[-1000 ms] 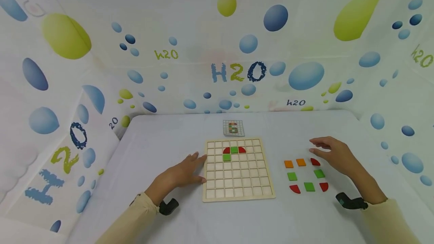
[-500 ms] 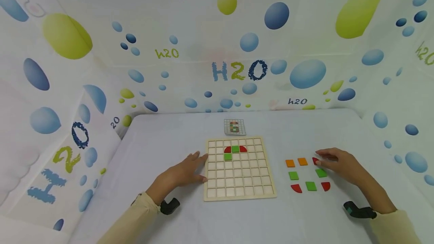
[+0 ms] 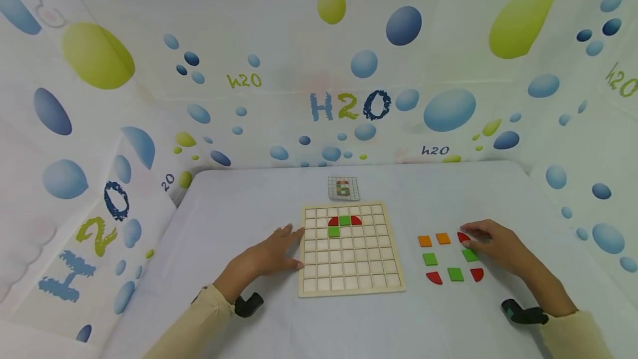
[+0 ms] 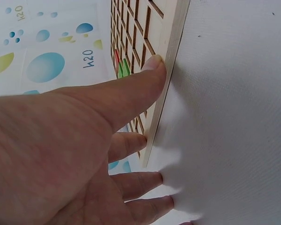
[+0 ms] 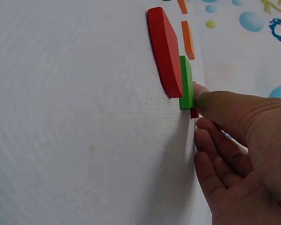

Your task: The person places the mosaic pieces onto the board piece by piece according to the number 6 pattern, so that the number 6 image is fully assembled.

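My left hand (image 3: 269, 251) rests at the left edge of a wooden grid board (image 3: 351, 288). In the left wrist view its thumb (image 4: 152, 70) lies on the board's frame, with the other fingers spread straight along the edge. Two red quarter-circle tiles and two green square tiles (image 3: 344, 220) sit in the board's upper cells. Right of the board, my right hand (image 3: 498, 245) pinches a red quarter-circle tile (image 3: 462, 236) between thumb and index finger, at table level. A green square tile (image 3: 469, 255) lies just below that hand; the right wrist view shows the pinched tile mostly hidden.
Loose tiles lie around: two orange squares (image 3: 425, 241), more green squares (image 3: 456, 274) and red quarter-circles (image 3: 434, 277). A small pattern card (image 3: 343, 188) with a coloured grid lies behind the board. White cloth (image 3: 239, 193) covers the table, and a printed curtain (image 3: 279, 26) hangs behind.
My right hand has come down and toward me onto the far-right red quarter-circle tile, its thumb and index finger closing around it. The left hand has stayed at the board's edge.
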{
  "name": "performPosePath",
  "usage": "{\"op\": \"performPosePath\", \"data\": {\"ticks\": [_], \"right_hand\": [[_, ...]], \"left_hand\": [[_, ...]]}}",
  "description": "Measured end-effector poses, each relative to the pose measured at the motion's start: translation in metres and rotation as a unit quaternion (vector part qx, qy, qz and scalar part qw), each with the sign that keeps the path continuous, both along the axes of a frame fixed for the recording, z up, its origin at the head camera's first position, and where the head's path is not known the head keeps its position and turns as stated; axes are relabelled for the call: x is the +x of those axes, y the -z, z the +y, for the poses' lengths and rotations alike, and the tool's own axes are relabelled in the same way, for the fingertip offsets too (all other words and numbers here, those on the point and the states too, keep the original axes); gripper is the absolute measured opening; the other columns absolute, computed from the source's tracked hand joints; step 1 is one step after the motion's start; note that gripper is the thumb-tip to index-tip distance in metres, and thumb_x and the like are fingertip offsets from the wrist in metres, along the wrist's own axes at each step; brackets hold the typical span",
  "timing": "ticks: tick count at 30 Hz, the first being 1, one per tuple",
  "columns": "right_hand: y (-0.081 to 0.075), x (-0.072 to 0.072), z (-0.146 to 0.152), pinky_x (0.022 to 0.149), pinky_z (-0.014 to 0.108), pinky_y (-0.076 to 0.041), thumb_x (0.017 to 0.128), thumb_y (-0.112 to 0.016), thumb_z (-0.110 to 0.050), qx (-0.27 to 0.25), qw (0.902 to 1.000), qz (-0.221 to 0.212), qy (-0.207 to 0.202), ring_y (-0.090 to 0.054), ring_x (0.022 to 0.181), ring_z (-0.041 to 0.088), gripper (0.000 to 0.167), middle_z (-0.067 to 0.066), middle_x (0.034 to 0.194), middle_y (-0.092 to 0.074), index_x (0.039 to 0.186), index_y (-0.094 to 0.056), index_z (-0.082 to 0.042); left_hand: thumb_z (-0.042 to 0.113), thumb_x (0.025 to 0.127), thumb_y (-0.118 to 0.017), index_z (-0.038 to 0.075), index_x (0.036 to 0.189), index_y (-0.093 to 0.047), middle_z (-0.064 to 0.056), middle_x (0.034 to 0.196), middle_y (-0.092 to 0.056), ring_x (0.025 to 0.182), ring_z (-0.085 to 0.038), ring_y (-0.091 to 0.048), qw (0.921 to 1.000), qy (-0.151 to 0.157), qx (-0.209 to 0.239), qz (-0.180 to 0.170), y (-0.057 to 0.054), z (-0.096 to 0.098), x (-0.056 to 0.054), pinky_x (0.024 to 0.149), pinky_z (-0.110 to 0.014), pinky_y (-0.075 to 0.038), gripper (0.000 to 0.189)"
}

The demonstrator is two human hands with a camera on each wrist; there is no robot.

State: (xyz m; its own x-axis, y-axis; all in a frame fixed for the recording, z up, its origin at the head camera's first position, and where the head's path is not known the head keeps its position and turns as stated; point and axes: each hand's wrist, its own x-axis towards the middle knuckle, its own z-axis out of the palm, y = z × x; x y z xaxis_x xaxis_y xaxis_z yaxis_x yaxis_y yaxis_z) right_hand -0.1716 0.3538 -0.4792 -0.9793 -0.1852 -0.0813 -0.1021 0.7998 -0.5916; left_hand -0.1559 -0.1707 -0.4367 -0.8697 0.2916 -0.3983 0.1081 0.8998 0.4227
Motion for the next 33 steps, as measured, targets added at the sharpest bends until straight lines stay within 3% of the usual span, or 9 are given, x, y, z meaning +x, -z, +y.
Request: {"op": "performPosePath", "data": {"ticks": [16, 25, 33], "right_hand": [[-0.0004, -0.0011, -0.0028, 0.098, 0.061, -0.057, 0.099, -0.075, -0.019, 0.012, 0.9998, 0.017, -0.005, -0.063, 0.117, 0.044, 0.034, 0.022, 0.124, -0.07, 0.127, -0.071, 0.0], [-0.0039, -0.0011, -0.0058, 0.094, 0.054, -0.061, 0.098, -0.076, -0.016, 0.016, 0.9997, 0.016, -0.005, -0.066, 0.101, 0.029, 0.03, 0.011, 0.109, -0.073, 0.122, -0.072, 0.001], [-0.0028, -0.0009, -0.006, 0.091, 0.049, -0.062, 0.098, -0.076, -0.017, 0.016, 0.9997, 0.018, -0.004, -0.066, 0.099, 0.026, 0.03, 0.009, 0.108, -0.073, 0.122, -0.071, 0.001]], "left_hand": [[0.036, 0.094, -0.081, 0.016, 0.165, -0.037, -0.022, 0.172, -0.025, 0.16, -0.046, -0.02, 0.9999, -0.003, -0.007, 0.007, -0.0021, 0.0019, 0.0028, 0.123, -0.065, -0.03, 0.087], [0.036, 0.094, -0.081, 0.016, 0.166, -0.036, -0.022, 0.173, -0.025, 0.16, -0.046, -0.02, 0.9999, -0.001, -0.012, 0.008, -0.0017, 0.0026, 0.0026, 0.123, -0.066, -0.031, 0.087], [0.035, 0.094, -0.081, 0.015, 0.166, -0.036, -0.023, 0.173, -0.025, 0.16, -0.046, -0.02, 0.9999, 0.0, -0.01, 0.008, -0.0019, 0.0017, 0.0032, 0.123, -0.066, -0.03, 0.087]]}}
